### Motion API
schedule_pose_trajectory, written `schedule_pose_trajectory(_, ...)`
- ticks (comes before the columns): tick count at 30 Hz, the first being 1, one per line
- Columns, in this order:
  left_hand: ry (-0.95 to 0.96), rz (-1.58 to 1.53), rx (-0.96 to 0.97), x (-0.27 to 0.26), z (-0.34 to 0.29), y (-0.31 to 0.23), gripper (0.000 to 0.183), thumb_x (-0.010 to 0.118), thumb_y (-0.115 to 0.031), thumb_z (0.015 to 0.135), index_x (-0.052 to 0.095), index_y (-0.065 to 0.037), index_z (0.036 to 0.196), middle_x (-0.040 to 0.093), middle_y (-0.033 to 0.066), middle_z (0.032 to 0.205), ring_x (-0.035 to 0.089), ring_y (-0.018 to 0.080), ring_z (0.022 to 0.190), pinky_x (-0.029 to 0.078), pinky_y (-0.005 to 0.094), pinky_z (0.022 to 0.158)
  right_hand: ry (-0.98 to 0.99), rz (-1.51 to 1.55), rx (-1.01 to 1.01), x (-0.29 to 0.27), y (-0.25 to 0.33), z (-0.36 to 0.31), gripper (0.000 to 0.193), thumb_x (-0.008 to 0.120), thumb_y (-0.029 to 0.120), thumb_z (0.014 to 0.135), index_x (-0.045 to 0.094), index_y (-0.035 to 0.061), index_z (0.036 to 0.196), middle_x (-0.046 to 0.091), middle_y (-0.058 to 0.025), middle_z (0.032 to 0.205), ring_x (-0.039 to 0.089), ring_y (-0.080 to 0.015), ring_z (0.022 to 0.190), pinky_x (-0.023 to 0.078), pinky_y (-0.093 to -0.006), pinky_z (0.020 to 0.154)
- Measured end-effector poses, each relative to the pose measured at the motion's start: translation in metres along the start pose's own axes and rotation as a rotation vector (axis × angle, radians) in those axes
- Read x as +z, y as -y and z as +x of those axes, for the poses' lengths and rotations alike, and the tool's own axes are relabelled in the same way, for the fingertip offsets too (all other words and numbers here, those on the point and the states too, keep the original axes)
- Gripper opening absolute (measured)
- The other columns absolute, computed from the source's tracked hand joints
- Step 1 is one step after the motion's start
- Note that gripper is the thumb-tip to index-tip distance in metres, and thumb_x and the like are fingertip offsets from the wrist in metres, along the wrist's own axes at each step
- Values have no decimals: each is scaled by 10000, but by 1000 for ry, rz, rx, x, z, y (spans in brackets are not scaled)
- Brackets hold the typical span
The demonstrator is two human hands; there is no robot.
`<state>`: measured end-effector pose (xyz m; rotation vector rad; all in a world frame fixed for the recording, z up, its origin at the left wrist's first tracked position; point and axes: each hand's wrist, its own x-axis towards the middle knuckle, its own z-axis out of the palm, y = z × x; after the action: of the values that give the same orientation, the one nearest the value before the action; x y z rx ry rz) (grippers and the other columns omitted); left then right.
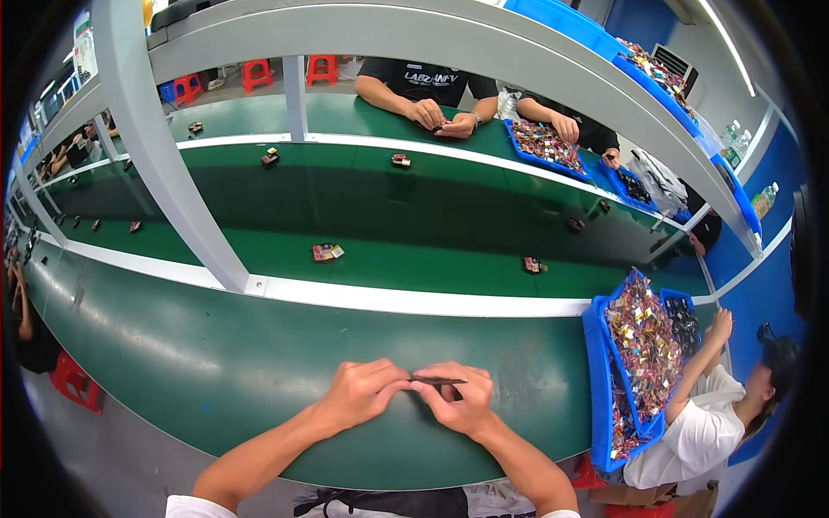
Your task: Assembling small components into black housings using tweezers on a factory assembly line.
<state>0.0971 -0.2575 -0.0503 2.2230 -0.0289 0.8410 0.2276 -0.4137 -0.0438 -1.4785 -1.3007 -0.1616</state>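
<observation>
Over the green table, my left hand (367, 393) and my right hand (462, 401) meet with fingertips pinched together. Between them is a thin dark flat piece (442, 380), seen nearly edge-on and too small to name exactly. It lies along the fingers of my right hand, and the left fingertips close on its left end. Both forearms rest low over the near side of the green tabletop (216, 345).
To the right stand blue trays (598, 380) heaped with small colourful packets (643, 337). A co-worker in a white shirt (699, 436) reaches there. Beyond a white rail (371, 298), a green conveyor (414, 268) carries small packs (327, 252). White posts (173, 147) rise left; people work opposite.
</observation>
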Motion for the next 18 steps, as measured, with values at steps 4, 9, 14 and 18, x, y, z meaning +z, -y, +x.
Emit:
schedule_pose_trajectory(4,-12,34,9,1,-1,0,80,762,-63,837,715,-59,902,696,54,820,660,258,611,516,346,505,-2,2,-30,1,1,3,197,854,11,749,733,22,904,760,-96,825,451,-48,418,365,-209,414)
schedule_pose_trajectory(9,-5,56,28,0,0,-2,129,767,-30,825,730,-33,948,723,72,865,698,228,649,561,315,538,-35,-33,-33,0,4,4,201,866,20,729,729,23,876,754,-87,800,424,-76,399,365,-227,412)
schedule_pose_trajectory(14,-40,35,38,3,0,-1,128,760,-58,840,717,-45,960,709,69,865,683,259,647,539,343,528,-31,-32,-30,1,2,3,207,870,22,724,731,24,877,754,-86,803,421,-75,398,362,-227,409)
schedule_pose_trajectory(18,-37,32,32,4,0,-3,133,761,-56,838,718,-42,963,709,70,866,687,261,652,543,344,531,-37,-32,-39,0,2,2,205,868,25,725,732,25,879,754,-86,809,416,-75,397,358,-228,407)
